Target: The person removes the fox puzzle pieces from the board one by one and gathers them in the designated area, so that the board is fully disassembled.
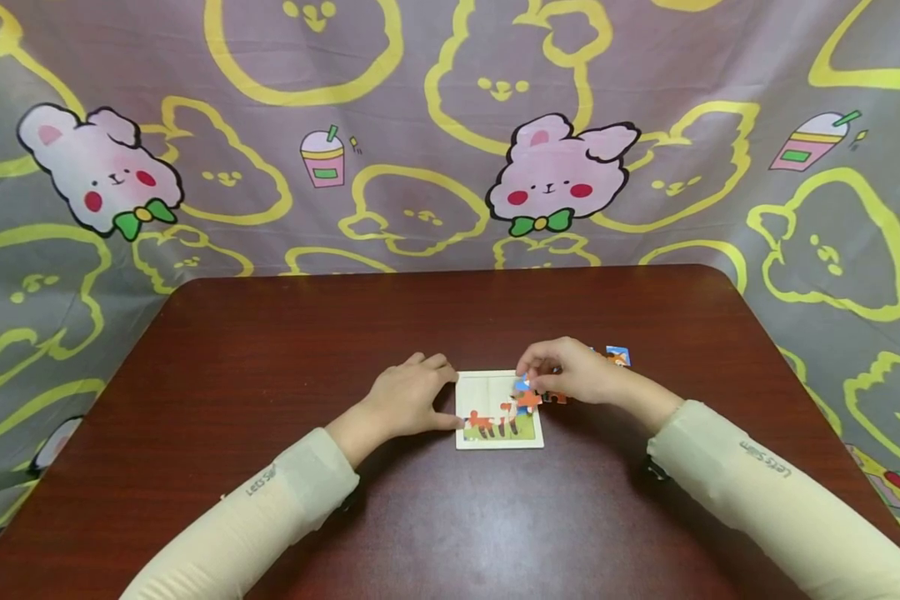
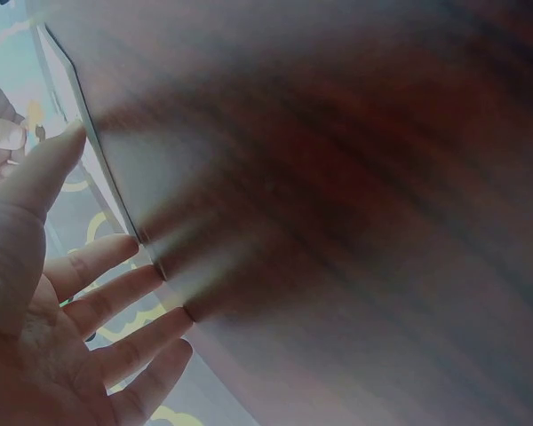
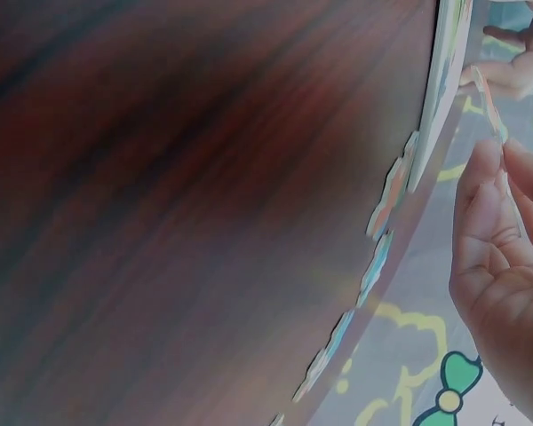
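A square jigsaw tray with a pale wooden rim lies on the table. Joined pieces showing orange animal legs on green grass fill its lower part; bare wood shows above them. My left hand touches the tray's left edge, thumb and fingers spread rather straight, as the left wrist view also shows. Over the tray's right side my right hand pinches a blue and orange puzzle piece between thumb and fingers. In the right wrist view that piece is tilted up, clear of the table.
Several loose puzzle pieces lie right of the tray, partly hidden by my right hand; the right wrist view shows them in a row. The dark brown table ends at a patterned curtain.
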Tool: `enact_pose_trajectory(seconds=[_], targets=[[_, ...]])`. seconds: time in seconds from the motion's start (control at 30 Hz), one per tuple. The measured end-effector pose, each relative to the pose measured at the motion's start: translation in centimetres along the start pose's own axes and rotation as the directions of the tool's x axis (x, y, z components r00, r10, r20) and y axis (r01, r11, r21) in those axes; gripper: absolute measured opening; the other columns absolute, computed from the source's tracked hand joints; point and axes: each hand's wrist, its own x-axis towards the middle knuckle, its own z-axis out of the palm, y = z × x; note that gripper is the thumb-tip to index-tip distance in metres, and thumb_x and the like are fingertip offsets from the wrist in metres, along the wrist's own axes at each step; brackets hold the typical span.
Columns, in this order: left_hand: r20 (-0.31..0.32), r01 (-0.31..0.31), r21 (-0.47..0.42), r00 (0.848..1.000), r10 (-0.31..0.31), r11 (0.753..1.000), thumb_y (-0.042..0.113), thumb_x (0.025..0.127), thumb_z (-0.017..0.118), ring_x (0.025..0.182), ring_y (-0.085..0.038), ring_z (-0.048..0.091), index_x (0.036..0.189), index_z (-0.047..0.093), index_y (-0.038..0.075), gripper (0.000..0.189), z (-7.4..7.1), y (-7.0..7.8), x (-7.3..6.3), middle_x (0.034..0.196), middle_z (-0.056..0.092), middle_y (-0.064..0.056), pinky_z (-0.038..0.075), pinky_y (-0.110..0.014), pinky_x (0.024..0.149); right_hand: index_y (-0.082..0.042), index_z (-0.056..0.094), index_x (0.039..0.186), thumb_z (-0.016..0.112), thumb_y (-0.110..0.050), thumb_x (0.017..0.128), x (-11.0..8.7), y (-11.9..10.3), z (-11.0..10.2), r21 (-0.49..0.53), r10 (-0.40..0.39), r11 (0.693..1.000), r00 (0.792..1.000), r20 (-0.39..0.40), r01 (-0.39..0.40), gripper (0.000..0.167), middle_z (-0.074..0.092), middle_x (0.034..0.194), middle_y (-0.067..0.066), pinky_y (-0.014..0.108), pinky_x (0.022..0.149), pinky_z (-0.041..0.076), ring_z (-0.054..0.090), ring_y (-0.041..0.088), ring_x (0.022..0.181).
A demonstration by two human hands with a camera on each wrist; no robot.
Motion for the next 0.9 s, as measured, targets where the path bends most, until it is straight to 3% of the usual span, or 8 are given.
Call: enact_pose_trajectory(seconds=[0.27,0.47,0.9], targets=[[0.01,0.007,-0.001,1.0,-0.007,1.0,0.058,0.077,0.078,0.112,-0.023,0.057,0.128,0.066,0.018,0.065,-0.1,0.0,0.1,0.128,0.061,0.002,0.056,-0.044,0.078,-0.006,0.069,0.102,0.066,0.004,0.09,-0.9,0.6,-0.9,0.007,0.053,0.999,0.998,-0.023,-0.053,0.015,0.062,0.085,0.003,0.023,0.061,0.048,0.059,0.014,0.072],[0.01,0.008,-0.005,1.0,-0.008,1.0,0.058,0.077,0.078,0.113,-0.023,0.057,0.127,0.067,0.018,0.065,0.0,0.0,0.1,0.128,0.061,0.002,0.056,-0.044,0.078,0.001,0.068,0.103,0.064,0.006,0.09,-1.7,1.2,-1.5,0.03,0.053,0.998,0.998,-0.034,-0.052,0.015,0.063,0.086,0.006,0.022,0.067,0.051,0.061,0.015,0.074],[0.005,0.003,-0.005,1.0,-0.003,1.0,0.057,0.077,0.078,0.113,-0.023,0.058,0.128,0.066,0.018,0.066,0.1,0.0,0.0,0.128,0.062,0.001,0.056,-0.044,0.078,0.0,0.069,0.102,0.065,0.007,0.09,-3.7,2.8,-2.9,-0.018,0.049,0.999,0.994,-0.093,-0.051,0.015,0.067,0.086,0.007,0.023,0.068,0.053,0.064,0.01,0.073]])
